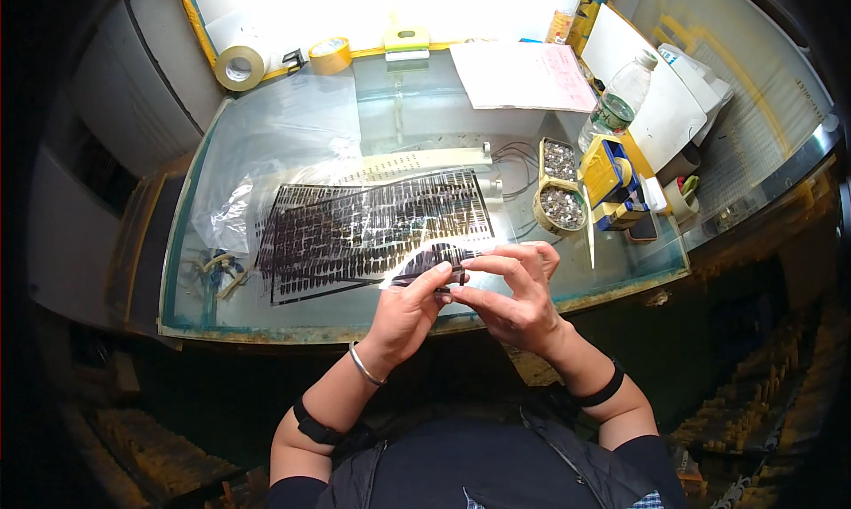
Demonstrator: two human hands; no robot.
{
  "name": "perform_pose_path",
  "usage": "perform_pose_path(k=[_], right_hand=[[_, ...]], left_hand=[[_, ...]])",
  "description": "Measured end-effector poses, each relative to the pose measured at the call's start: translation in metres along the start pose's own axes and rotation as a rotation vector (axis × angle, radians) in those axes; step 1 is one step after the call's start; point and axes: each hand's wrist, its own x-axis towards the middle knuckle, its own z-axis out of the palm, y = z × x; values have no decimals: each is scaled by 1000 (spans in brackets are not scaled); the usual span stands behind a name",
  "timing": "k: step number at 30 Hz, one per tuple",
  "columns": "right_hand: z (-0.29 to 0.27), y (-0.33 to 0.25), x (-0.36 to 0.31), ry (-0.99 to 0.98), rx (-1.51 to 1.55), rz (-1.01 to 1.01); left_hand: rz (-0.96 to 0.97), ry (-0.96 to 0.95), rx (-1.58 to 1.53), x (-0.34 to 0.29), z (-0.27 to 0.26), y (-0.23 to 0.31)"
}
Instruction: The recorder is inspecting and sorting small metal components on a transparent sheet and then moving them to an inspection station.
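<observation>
My left hand pinches a small clear piece with dark patches, which looks like film, above the near edge of the glass-topped table. My right hand meets it from the other side, thumb and forefinger closed at the piece's right end. Fingers cover part of it, and glare hides some of its outline. Just beyond my hands lie overlapping clear sheets printed with rows of dark shapes and stripes.
Right of the sheets stand two tubs of small mixed bits, a yellow-and-blue tape dispenser and a plastic bottle. Tape rolls line the back. Clear plastic film covers the left; a pink paper lies far right.
</observation>
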Motion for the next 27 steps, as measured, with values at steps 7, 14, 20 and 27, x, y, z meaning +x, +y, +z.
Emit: perform_pose_path(k=[7,14,20,27], right_hand=[[0,1,1,-1,19,-13],[4,1,6,13,5,-26],[6,1,3,37,58,13],[-23,5,-2,219,266,354]], left_hand=[[4,-8,-11,0,-1,-1],[-10,-25,-8,-1,2,1],[-1,-35,-10,-1,5,1],[-5,-44,1,-2,5,3]])
